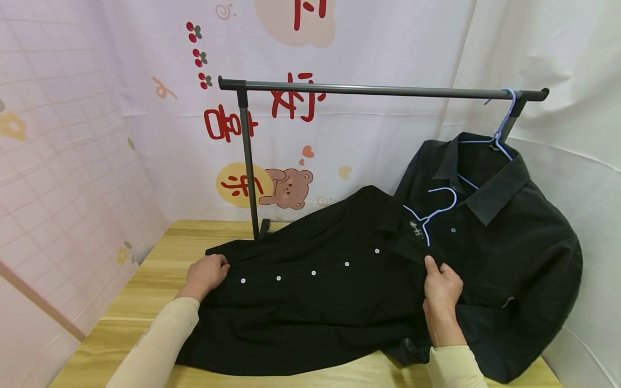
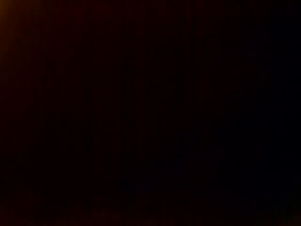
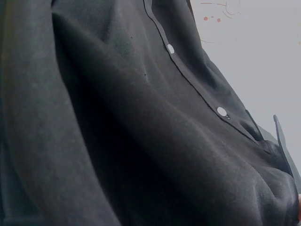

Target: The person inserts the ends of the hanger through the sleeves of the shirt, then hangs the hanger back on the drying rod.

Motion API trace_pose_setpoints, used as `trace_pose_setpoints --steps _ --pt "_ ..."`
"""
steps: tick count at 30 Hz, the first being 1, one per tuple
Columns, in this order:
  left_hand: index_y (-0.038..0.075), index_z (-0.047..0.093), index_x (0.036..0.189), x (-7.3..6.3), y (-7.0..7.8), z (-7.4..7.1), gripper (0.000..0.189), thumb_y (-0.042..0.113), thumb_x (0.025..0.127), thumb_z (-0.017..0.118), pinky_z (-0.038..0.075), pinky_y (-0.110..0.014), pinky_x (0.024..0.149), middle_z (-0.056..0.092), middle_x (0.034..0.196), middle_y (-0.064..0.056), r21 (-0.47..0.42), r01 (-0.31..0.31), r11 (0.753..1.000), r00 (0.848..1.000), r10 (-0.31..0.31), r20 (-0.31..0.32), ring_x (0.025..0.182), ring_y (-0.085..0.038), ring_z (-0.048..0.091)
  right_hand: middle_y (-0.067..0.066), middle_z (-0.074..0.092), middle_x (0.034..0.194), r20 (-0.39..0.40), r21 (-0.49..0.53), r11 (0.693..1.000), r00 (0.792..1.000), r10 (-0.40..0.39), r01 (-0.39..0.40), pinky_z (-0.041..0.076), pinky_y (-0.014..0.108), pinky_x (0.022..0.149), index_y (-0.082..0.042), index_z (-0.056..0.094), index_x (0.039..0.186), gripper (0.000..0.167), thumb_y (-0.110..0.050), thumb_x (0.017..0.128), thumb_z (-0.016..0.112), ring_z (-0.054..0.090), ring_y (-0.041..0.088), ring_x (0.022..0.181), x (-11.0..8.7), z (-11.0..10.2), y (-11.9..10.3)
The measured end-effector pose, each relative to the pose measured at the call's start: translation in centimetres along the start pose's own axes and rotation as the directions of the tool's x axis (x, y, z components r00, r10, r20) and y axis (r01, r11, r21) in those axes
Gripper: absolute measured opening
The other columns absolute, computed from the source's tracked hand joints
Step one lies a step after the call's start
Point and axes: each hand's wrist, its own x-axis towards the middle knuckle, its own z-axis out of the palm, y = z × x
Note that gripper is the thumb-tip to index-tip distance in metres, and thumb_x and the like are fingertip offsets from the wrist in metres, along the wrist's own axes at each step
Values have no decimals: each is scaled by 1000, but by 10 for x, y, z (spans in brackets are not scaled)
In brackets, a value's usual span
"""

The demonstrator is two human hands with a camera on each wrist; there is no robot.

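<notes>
A black button-up shirt with white buttons lies sideways, its collar to the right. My left hand grips its edge near the hem, fingers curled at the cloth. My right hand pinches the shirt by the collar, thumb on top. A light blue hanger sticks out at the neck, its hook showing and the rest hidden inside the shirt. In the right wrist view, the shirt front fills most of the picture in loose folds. The left wrist view is almost black.
A dark metal rack stands at the back of the wooden table. From its right end hangs another dark shirt on a blue hanger, close behind my right hand. A printed white curtain backs it all.
</notes>
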Motion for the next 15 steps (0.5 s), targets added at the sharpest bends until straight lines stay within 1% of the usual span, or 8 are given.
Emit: trace_pose_setpoints --steps 4,7,12,15 --pt "1 70 102 3 2 -2 18 16 97 62 51 -53 75 70 97 -15 -20 -13 1000 999 13 -39 83 -33 65 -4 31 53 -4 0 1000 1000 -1 1 29 27 43 -13 43 53 53 -33 96 67 33 14 46 1 0 1" --pt "1 70 103 6 5 -5 20 18 96 63 51 -53 77 69 99 -16 -41 -14 999 999 12 -53 86 -34 65 -4 32 53 -3 -3 1000 1000 -5 5 29 27 43 -14 44 53 53 -33 96 67 34 14 46 1 0 1" --pt "-2 68 109 11 9 -9 26 21 97 64 50 -55 82 68 106 -20 -60 -8 998 999 6 -41 94 -37 64 -4 32 55 -5 -17 1000 1000 -2 2 30 27 43 -13 45 54 52 -34 96 66 35 15 48 2 0 1" --pt "-3 67 112 14 11 -10 31 23 97 63 49 -55 84 67 110 -22 -70 -15 997 999 12 -39 98 -39 63 -3 32 56 -9 -26 1000 1000 5 -5 30 28 44 -13 44 55 51 -35 97 66 35 15 49 2 1 1"
